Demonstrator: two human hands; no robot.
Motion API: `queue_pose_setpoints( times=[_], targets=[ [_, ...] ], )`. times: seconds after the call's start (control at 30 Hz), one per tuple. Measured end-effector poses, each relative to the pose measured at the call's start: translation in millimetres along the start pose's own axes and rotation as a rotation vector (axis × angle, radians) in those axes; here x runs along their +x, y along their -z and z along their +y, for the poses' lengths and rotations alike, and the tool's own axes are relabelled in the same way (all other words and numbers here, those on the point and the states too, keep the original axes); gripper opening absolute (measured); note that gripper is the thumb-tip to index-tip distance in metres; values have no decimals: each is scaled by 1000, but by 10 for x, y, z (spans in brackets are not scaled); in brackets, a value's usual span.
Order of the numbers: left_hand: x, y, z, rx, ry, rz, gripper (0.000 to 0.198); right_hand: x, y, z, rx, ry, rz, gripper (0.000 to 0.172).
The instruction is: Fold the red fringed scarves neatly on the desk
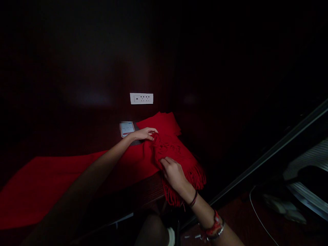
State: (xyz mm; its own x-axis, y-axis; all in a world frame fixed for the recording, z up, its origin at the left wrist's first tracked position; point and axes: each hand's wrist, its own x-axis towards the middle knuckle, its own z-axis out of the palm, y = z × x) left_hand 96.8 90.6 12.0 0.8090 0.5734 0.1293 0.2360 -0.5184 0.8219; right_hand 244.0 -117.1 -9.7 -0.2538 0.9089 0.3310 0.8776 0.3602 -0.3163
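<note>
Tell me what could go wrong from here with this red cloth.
The fringe hangs past the table edge near the right hand, so it might pull the red cloth down. The phone lies close to the left hand and could get nudged. Loose strands might snag on the red bracelet.

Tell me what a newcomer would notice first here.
Probably the vivid red fringed cloth, spread across the dark table, with the left hand and right hand at its bunched part. Next come the white wall socket above it and the lit phone beside the left hand.
</note>
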Motion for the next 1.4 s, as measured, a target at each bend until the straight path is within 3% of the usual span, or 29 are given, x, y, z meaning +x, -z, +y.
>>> queue_pose_setpoints(
  times=[0.13, 0.3, 0.57, 0.73, 0.8, 0.9, 1.03, 1.2, 1.27, 1.4],
  targets=[
    [-222, 132, -17, -24, 19, -113, 19, -58, -83, -106, -175, 50, -46, 25],
    [-325, 140, 106, 25, -42, -141, 19, -22, -77, -93, -153, -17, 1, 26],
    [-321, 111, 194, -194, -98, 61, 6, -70, -98, -94, -84, 21, 31, 28],
    [-279, 48, 136, -206, 23, 129, 16, -92, -94, -33, 18, -164, 162, 32],
    [-246, 24, 133, -199, 33, 167, 20, -88, -67, -50, 9, -160, 171, 33],
    [-210, 8, 162, -139, 17, 170, 20, -61, -45, -143, -36, -90, 162, 35],
    [-153, -2, 207, -32, -14, 175, 19, 32, -62, -230, 61, -125, 247, 38],
    [94, -135, 181, 206, 16, 274, 12, 122, -31, 2, 190, -256, 433, 33],
    [211, -232, 157, 313, 86, 288, 9, 113, -12, 152, 137, -358, 386, 32],
    [360, -376, 135, 371, 145, 258, 8, 88, 19, 345, -7, -529, 110, 31]
  ],
)
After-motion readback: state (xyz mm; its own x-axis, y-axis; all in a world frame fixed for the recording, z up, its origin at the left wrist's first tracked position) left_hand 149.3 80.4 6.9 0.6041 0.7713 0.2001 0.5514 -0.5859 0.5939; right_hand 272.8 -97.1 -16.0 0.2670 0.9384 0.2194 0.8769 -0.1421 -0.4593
